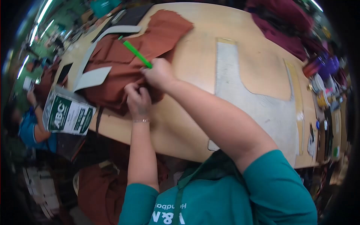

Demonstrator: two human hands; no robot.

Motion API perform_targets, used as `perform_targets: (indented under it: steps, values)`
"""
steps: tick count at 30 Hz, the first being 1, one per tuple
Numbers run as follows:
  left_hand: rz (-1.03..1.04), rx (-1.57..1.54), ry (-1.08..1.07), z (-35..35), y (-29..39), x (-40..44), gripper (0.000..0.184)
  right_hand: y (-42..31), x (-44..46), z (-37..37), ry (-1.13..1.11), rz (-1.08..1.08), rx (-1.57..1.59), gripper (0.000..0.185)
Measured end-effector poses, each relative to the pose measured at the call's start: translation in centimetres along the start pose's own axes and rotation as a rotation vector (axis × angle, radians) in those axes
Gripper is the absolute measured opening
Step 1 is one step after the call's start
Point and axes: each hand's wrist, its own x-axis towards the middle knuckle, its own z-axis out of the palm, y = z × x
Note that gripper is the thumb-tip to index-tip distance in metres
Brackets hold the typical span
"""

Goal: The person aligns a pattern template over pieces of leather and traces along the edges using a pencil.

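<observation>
A heap of rust-brown fabric (116,52) lies folded on the left part of the table. My right hand (159,73) is closed around a slim bright green pen (137,54), which points up and left over the cloth; its fingers are also near the fabric's edge. My left hand (138,99) pinches the near edge of the rust-brown fabric, just left of my right hand. A pale curved pattern piece (88,60) rests on and beside the cloth, one arm of it crossing the fabric.
A large pale template (251,97) lies on the wooden table (195,48). A green-and-white ABC bag (71,114) hangs at the left edge. Maroon cloth (277,28) sits at the back right, with cans and jars (322,88) beside it. Another person (32,125) is at left.
</observation>
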Motion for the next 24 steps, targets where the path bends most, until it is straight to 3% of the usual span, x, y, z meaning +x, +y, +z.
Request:
perform_targets:
  steps: [4,6,8,12,21,24]
  values:
    - [-0.262,0.734,-0.588,-0.1,-3.1,3.8,0.037,-0.6,0.0,0.4,0.029,0.004,-0.034,0.03]
    - [-0.071,0.642,-0.662,-0.4,-6.6,6.5,0.053,-1.0,-0.6,0.4,0.008,0.018,0.016,0.028]
    - [0.048,0.54,-0.661,-0.4,-10.1,10.1,0.053,-0.6,-1.0,0.5,-0.002,0.009,0.055,0.026]
    - [-0.067,0.588,-0.706,-1.4,-15.9,14.2,0.053,0.1,-1.8,1.1,-0.028,0.005,0.153,0.025]
    - [-0.286,0.597,-0.749,-4.3,-23.5,14.3,0.053,-0.1,-2.9,-1.9,-0.099,0.074,0.249,0.024]
    - [-0.315,0.586,-0.755,-4.6,-24.8,14.1,0.053,0.7,-3.5,-4.5,-0.19,0.136,0.087,0.023]
